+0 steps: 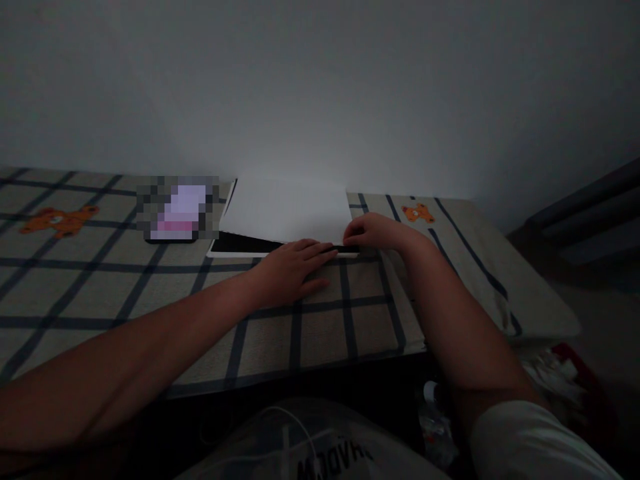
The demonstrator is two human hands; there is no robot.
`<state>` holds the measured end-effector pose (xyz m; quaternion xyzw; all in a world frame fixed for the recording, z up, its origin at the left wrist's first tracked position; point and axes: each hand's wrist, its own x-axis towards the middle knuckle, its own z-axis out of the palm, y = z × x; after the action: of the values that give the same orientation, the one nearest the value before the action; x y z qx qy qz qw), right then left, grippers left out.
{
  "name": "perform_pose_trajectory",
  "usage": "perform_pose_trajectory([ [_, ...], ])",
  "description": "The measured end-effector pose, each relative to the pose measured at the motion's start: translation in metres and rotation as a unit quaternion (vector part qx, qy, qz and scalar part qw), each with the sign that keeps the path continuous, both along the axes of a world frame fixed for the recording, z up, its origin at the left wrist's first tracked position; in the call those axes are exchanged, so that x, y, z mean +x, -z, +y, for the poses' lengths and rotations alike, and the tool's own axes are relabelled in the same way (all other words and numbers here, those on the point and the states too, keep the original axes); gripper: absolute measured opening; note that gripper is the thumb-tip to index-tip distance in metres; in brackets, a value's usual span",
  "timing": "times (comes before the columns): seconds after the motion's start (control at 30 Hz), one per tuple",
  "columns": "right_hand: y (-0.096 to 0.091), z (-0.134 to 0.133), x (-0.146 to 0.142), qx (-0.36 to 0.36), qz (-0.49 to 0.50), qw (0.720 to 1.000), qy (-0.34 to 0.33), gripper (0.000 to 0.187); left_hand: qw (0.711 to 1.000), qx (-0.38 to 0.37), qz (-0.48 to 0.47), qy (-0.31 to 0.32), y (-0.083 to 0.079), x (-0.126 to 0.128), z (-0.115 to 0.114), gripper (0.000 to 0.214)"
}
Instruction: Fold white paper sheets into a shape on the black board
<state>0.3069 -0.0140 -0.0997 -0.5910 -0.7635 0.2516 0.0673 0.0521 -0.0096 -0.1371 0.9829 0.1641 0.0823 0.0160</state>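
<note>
A flat tablet (235, 245) with a dark screen and white edge lies on a checked tablecloth (100, 280) near the wall. A white sheet (287, 210) covers most of it, lifted slightly at the near edge. My left hand (293, 269) lies flat on the cloth with fingers stretched out, the fingertips touching the tablet's near edge. My right hand (375, 232) pinches the sheet's near right corner.
A dark phone-like object (177, 212), blurred out, lies left of the tablet. Orange bear prints (59, 220) dot the cloth. The table's right edge drops off near bags and a bottle (435, 427) on the floor. A white cable runs over my lap.
</note>
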Motion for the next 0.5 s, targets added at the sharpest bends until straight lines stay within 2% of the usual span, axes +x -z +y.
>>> perform_pose_trajectory([
  [0.5,0.0021,0.0014,-0.0004,0.023,-0.046,0.998,-0.024,0.021,1.0,-0.007,0.001,-0.006,-0.0003,-0.0005,0.0006,0.066],
])
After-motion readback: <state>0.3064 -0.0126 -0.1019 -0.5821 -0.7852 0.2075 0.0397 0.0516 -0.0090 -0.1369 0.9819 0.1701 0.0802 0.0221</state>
